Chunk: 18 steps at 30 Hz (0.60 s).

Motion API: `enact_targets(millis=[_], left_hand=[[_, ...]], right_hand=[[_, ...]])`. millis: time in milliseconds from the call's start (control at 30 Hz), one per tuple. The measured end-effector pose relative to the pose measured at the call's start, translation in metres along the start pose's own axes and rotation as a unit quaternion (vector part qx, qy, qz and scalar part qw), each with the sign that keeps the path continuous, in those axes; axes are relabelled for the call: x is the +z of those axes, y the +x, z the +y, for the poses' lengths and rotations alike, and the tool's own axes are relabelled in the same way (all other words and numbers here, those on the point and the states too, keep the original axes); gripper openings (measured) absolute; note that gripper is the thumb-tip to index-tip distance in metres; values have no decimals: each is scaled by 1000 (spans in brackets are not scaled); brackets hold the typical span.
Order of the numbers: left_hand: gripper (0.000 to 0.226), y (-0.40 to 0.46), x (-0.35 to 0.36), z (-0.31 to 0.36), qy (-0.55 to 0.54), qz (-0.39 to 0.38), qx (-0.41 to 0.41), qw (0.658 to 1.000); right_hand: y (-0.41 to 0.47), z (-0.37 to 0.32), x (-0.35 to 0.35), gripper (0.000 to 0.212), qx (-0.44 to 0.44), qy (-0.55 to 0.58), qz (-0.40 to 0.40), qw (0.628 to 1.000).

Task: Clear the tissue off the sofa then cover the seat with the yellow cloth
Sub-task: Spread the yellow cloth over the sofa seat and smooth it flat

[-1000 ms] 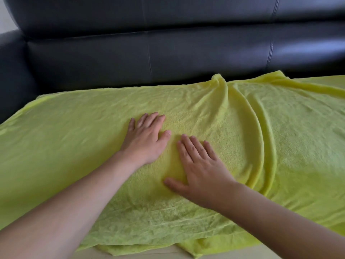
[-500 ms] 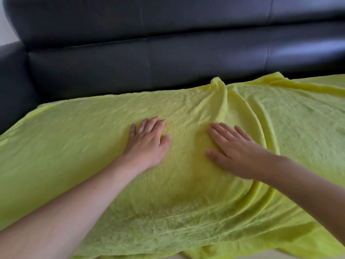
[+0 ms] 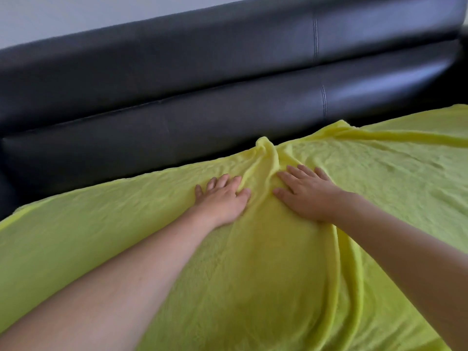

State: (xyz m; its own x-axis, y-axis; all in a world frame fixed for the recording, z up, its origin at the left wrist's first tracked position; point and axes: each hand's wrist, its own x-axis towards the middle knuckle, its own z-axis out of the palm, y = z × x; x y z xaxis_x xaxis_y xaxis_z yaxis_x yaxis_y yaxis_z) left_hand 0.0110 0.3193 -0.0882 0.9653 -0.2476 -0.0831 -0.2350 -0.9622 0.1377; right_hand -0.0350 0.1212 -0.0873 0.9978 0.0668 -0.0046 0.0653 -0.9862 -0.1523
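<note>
The yellow cloth (image 3: 106, 231) lies spread over the seat of the black leather sofa (image 3: 177, 105), reaching from the left edge of view to the right. My left hand (image 3: 222, 198) and my right hand (image 3: 307, 193) both press flat on the cloth, fingers straight, close to the backrest. Between them a raised fold (image 3: 266, 158) of cloth bunches up and runs toward the seat's back edge. More long creases curve down the cloth below my right forearm. No tissue is in view.
The sofa's backrest rises right behind the cloth. A dark armrest (image 3: 7, 196) shows at the far left. A pale wall (image 3: 76, 13) stands above the backrest.
Both hands have slid along the cloth toward the backrest and closer together, bunching the fold between them. The view has tilted up, showing the wall.
</note>
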Motion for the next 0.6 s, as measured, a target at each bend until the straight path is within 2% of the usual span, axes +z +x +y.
enact_targets(millis=[367,533,600], left_hand=[[64,74,-7,39,-19,-8,-41,999],[66,104,-4,48,-26,-9,-65,998],[67,106,3,49,-8,2,-72,997]], right_hand=[[63,49,-15,62,21,41,-9,999],[102,49,-23,61,12,75,12,997],[109,53,-20,61,9,79,-2,997]])
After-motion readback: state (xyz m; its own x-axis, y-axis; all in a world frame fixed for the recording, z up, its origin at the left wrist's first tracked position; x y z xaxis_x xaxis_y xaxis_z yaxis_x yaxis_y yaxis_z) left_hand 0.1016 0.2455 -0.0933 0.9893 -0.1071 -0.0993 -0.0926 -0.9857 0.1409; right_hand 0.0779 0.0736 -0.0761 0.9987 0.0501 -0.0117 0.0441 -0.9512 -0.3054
